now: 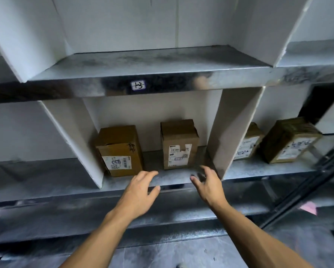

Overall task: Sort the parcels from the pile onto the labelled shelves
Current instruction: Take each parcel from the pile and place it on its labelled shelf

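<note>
Two brown cardboard parcels stand upright in the middle shelf bay under a handwritten label (138,85). The left parcel (120,149) stands near the left divider; the right parcel (179,144) stands further back, its white shipping label facing me. My left hand (141,187) hovers at the shelf's front edge just below the left parcel, fingers relaxed and holding nothing. My right hand (207,183) hangs in front of the right parcel with fingers spread, also holding nothing. Neither hand touches a parcel.
White dividers (231,132) split the metal shelf (65,182) into bays. Two more taped parcels (289,140) stand in the bay to the right. The upper shelf (152,60) holds nothing visible. A pink slip (309,207) lies at lower right beside a dark rail.
</note>
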`<state>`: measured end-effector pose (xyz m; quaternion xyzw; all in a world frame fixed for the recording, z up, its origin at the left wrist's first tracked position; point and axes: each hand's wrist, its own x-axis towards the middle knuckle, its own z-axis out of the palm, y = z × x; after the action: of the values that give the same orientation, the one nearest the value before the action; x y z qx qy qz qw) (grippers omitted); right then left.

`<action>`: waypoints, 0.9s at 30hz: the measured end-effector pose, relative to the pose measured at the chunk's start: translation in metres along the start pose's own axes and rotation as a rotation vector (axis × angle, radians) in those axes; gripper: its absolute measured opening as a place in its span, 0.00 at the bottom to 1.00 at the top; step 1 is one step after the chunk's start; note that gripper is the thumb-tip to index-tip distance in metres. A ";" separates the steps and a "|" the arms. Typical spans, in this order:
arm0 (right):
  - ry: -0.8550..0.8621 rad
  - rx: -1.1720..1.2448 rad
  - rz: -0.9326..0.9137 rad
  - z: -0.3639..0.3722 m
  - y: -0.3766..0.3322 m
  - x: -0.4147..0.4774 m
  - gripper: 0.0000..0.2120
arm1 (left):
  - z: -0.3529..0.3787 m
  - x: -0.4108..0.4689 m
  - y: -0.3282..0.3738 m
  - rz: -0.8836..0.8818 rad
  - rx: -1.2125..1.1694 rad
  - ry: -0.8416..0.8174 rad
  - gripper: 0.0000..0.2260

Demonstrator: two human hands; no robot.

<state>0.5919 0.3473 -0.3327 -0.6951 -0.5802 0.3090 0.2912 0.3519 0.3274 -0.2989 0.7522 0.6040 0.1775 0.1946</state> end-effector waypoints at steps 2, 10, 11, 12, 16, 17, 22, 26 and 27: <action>0.008 -0.166 -0.081 -0.001 0.009 -0.026 0.22 | 0.003 -0.009 0.000 0.051 0.021 -0.033 0.22; 0.041 -0.741 -0.184 -0.009 0.040 -0.134 0.23 | 0.036 -0.049 0.027 0.247 0.231 -0.213 0.23; 0.038 -0.766 -0.160 -0.012 0.047 -0.147 0.24 | 0.042 -0.055 0.035 0.276 0.253 -0.230 0.23; 0.043 -0.782 -0.133 -0.016 0.054 -0.161 0.24 | 0.047 -0.060 0.044 0.307 0.273 -0.246 0.23; 0.063 -0.770 0.034 -0.043 0.079 -0.208 0.22 | 0.071 -0.074 0.084 0.438 0.297 -0.315 0.24; 0.073 -0.764 0.074 -0.051 0.086 -0.220 0.23 | 0.077 -0.076 0.096 0.467 0.293 -0.339 0.24; 0.202 -0.765 0.252 -0.101 0.132 -0.279 0.23 | 0.118 -0.087 0.168 0.646 0.293 -0.420 0.23; 0.276 -0.779 0.418 -0.150 0.171 -0.331 0.24 | 0.156 -0.101 0.247 0.803 0.266 -0.453 0.23; 0.302 -0.781 0.455 -0.163 0.180 -0.346 0.24 | 0.168 -0.106 0.269 0.839 0.257 -0.462 0.23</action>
<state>0.7833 -0.0298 -0.3343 -0.8992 -0.4370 0.0190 0.0139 0.6398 0.1587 -0.3107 0.9680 0.2075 -0.0068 0.1407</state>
